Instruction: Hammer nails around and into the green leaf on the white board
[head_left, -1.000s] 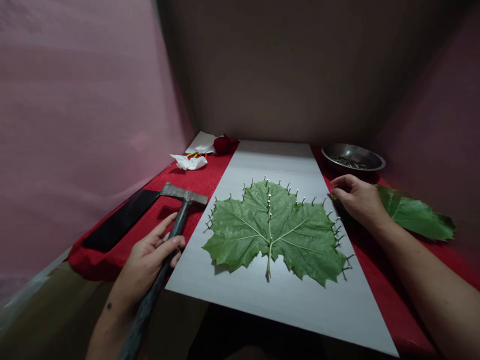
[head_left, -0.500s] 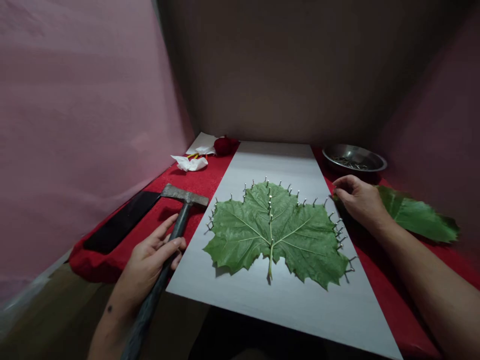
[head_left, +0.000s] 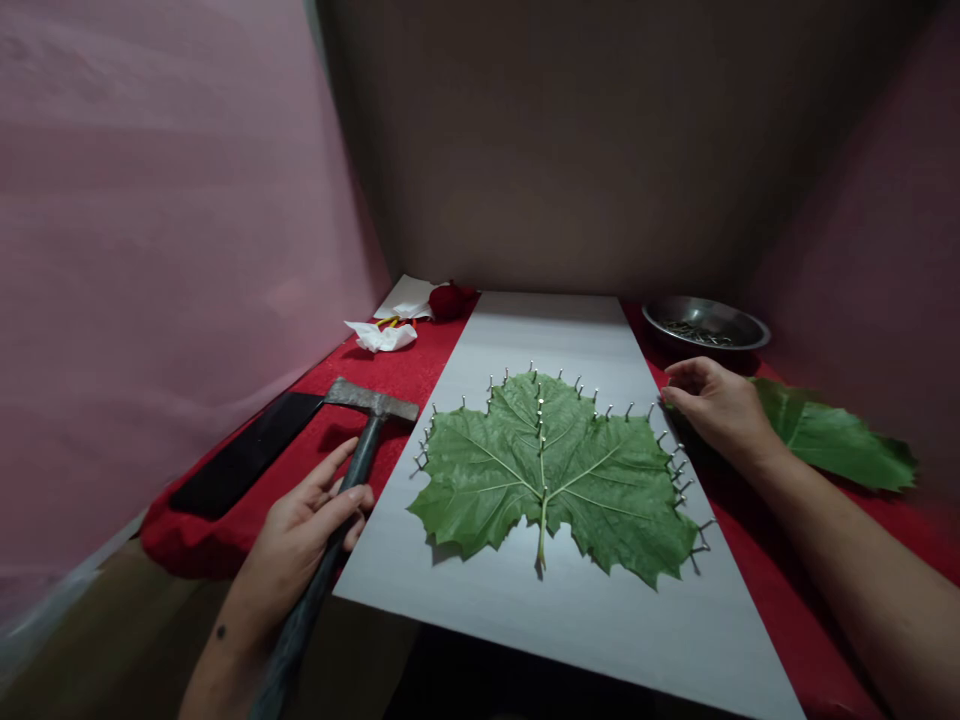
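Leaf (head_left: 495,465) looks part-nailed; left hand (head_left: 301,525) grips hammer (head_left: 373,405), right hand (head_left: 718,405) curled, can't tell what's inside; next move needs steady aim imo.

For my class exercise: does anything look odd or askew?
The nails at the lower right of the leaf lean more than those along its top, perhaps from camera angle. Crumpled white tissue on the red cloth looks stray.
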